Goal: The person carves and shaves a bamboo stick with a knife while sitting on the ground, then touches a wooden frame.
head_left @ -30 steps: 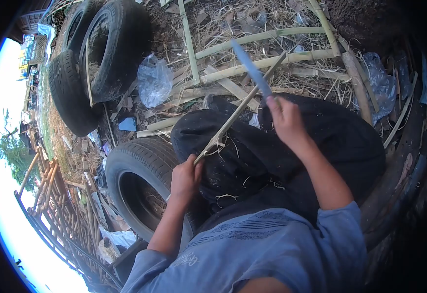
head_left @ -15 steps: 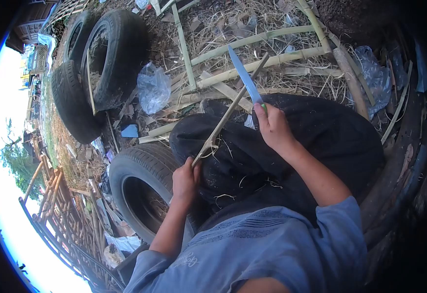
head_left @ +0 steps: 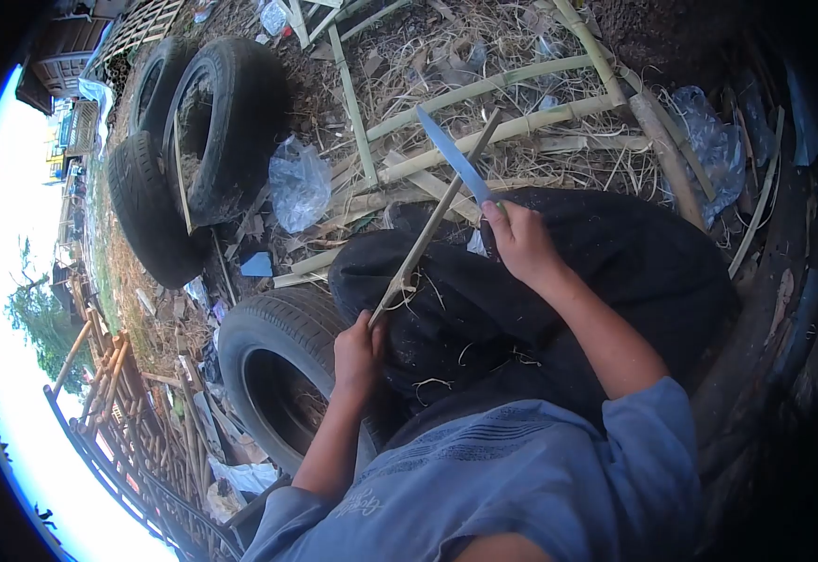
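My left hand (head_left: 359, 356) is closed around the lower end of a thin bamboo strip (head_left: 430, 229), which slants up and away over my dark trousers. A small curl of shaving hangs near the strip's lower part. In my right hand (head_left: 526, 245) is a knife (head_left: 453, 155), its long blade pointing up and to the left. My fingers hide most of the handle; a bit of green shows there. The blade crosses the strip in the view, but I cannot tell whether they touch. Pale shavings lie on my trousers (head_left: 521, 318).
A tyre (head_left: 273, 314) lies by my left arm, with several more tyres (head_left: 231, 131) farther off. Split bamboo poles (head_left: 512, 122) lie across straw-littered ground ahead. Plastic bags (head_left: 298, 184) lie about, and a bamboo pile (head_left: 114, 403) stands at the left.
My right hand and the knife have shifted slightly left, with the blade now crossing the bamboo strip in the view. The curl on the strip looks smaller. My left hand keeps its hold.
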Demonstrator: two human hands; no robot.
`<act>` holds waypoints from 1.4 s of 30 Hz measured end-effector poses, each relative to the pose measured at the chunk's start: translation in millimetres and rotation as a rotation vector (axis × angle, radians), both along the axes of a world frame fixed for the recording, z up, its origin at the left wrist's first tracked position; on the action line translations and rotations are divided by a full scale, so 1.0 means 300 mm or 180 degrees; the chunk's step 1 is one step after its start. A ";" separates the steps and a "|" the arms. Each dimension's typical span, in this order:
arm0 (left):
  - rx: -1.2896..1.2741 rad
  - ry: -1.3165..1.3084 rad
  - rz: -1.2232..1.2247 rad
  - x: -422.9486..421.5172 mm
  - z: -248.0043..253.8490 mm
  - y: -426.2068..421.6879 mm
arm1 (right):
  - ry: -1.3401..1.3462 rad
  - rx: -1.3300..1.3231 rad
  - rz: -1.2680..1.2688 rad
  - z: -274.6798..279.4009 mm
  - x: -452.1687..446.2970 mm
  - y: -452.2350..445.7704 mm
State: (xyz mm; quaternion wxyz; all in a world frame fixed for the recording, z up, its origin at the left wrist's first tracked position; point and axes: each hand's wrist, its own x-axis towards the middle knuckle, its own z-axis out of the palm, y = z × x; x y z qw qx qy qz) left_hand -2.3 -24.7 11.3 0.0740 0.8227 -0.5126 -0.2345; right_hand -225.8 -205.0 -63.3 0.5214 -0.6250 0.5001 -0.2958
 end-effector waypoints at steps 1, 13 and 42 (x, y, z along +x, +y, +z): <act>0.0034 -0.0002 -0.0008 0.004 0.005 -0.002 | -0.0016 -0.0005 -0.0005 0.010 -0.008 -0.020; -0.0055 -0.0076 -0.0066 0.007 -0.004 0.005 | -0.0381 0.0073 -0.0153 -0.040 0.017 0.013; -0.0005 -0.0061 -0.0196 0.005 0.009 -0.030 | -0.0676 0.0334 -0.0339 -0.023 -0.005 -0.046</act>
